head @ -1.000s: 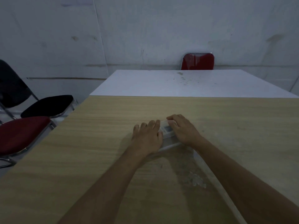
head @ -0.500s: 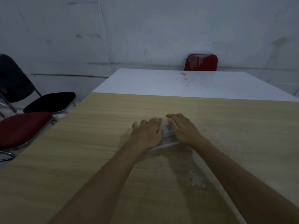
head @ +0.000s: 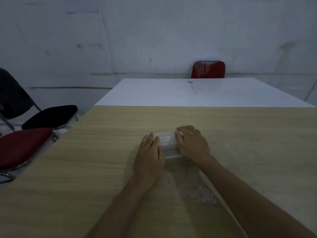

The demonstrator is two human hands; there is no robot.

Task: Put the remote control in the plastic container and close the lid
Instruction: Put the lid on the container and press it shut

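A clear plastic container (head: pixel 171 152) lies on the wooden table (head: pixel 85 169), its lid on top. Through the lid I make out the pale remote control (head: pixel 167 140) with rows of small buttons. My left hand (head: pixel 150 155) lies flat against the container's left end, fingers together on the lid edge. My right hand (head: pixel 193 143) covers the right end, fingers curled over the far corner. Both hands hide the container's ends.
A white table (head: pixel 188 93) adjoins the wooden one at the far side, with a red chair (head: pixel 207 69) behind it. A black chair (head: pixel 49 116) and a red chair (head: pixel 22 145) stand at the left. A flaky white patch (head: pixel 204 194) marks the wood.
My hands have spread slightly apart along the lid, showing more of the remote between them. The view has shifted a little.
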